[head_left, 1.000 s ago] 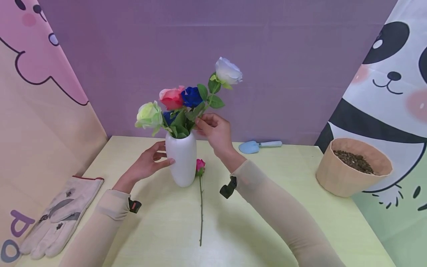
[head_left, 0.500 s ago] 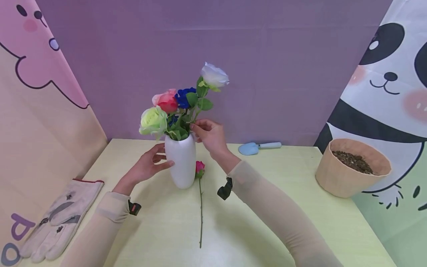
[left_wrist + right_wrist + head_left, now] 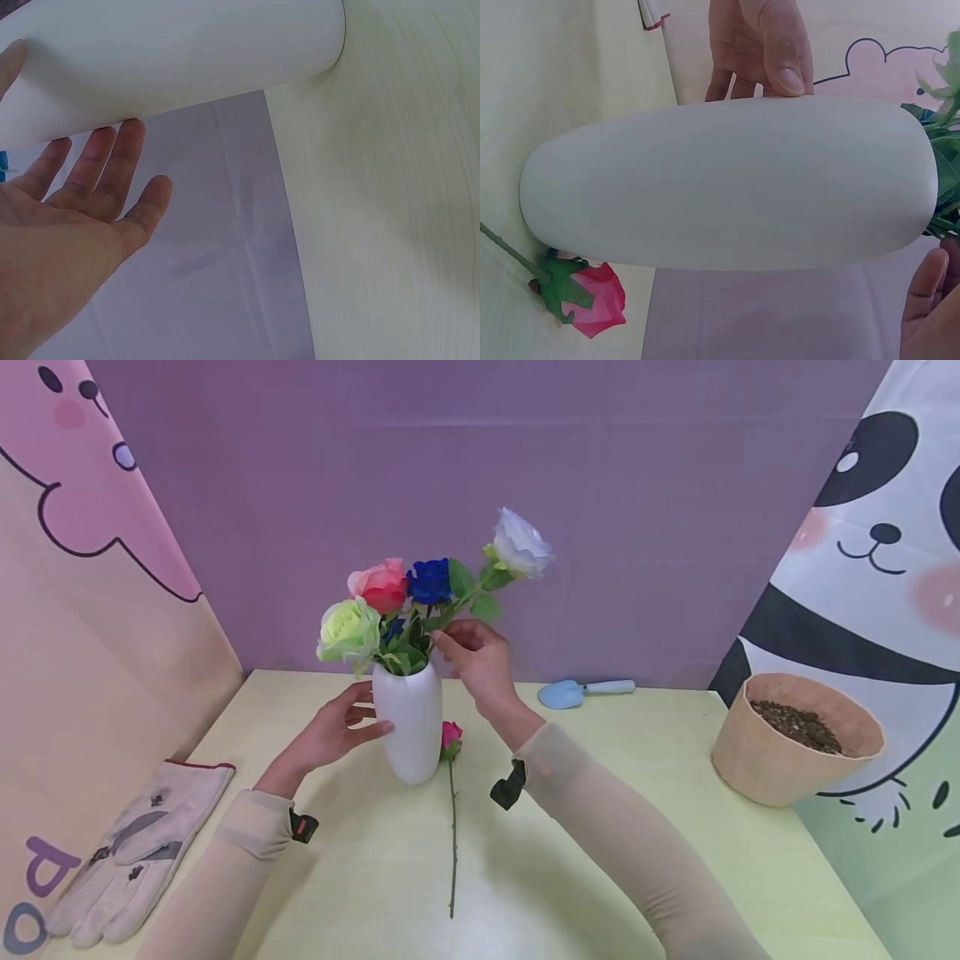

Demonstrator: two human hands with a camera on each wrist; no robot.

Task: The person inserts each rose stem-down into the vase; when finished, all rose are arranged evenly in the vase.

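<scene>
A white vase point(image 3: 407, 727) stands upright on the table, holding a pale green rose point(image 3: 348, 631), a pink rose point(image 3: 378, 585), blue roses point(image 3: 430, 582) and a white rose point(image 3: 522, 543) that leans out to the right. My left hand point(image 3: 335, 727) holds the vase from the left, thumb on the front and fingertips point(image 3: 133, 127) against its side. Above the rim, my right hand point(image 3: 480, 662) pinches the white rose's stem between thumb and fingers. In the right wrist view the vase hides most of the stems. A magenta rose point(image 3: 451, 739) lies right beside the vase base.
Grey-white work gloves point(image 3: 138, 856) lie at the left edge of the table. A light blue trowel point(image 3: 562, 694) lies near the back edge. On the right stands a tan pot point(image 3: 765, 760) with dark soil. A purple backdrop point(image 3: 480, 485) closes off the back.
The white rose first swung left and lower, then tipped to the right, its stem in my right hand throughout. My left hand has stayed on the vase.
</scene>
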